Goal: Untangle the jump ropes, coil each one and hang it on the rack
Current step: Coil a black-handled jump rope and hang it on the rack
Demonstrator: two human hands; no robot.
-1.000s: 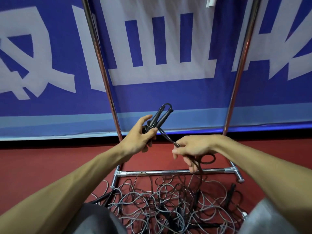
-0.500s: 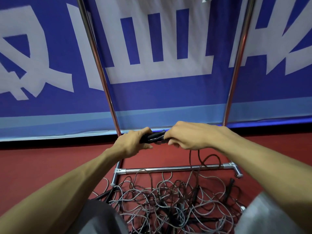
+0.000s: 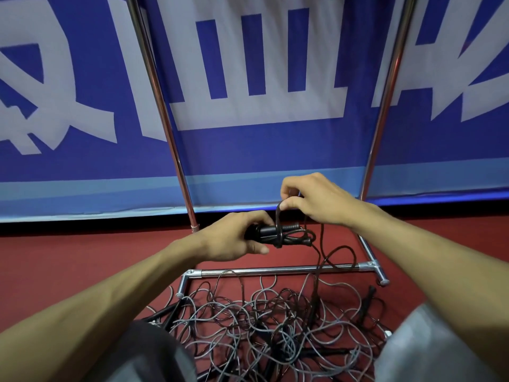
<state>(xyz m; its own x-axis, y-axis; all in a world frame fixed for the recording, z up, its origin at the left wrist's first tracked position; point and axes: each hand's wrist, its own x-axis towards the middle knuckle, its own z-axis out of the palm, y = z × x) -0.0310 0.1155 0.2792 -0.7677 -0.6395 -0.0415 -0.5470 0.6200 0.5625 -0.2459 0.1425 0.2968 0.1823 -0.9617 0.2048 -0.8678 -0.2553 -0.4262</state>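
L hand (image 3: 234, 235) has its fingers curled tight round a pair of black handles (image 3: 265, 231), which lie level & stick out past the fingertips toward the R hand (image 3: 316, 201). R thumb & forefinger pinch the dark cord (image 3: 278, 216) just above the handles, w/ one turn of it wrapped round them right beside the L fingertips. Cord then drops below both hands to the tangled pile of ropes (image 3: 275, 321) on the floor (image 3: 68, 257), by the bottom bar of the rack (image 3: 275, 271).
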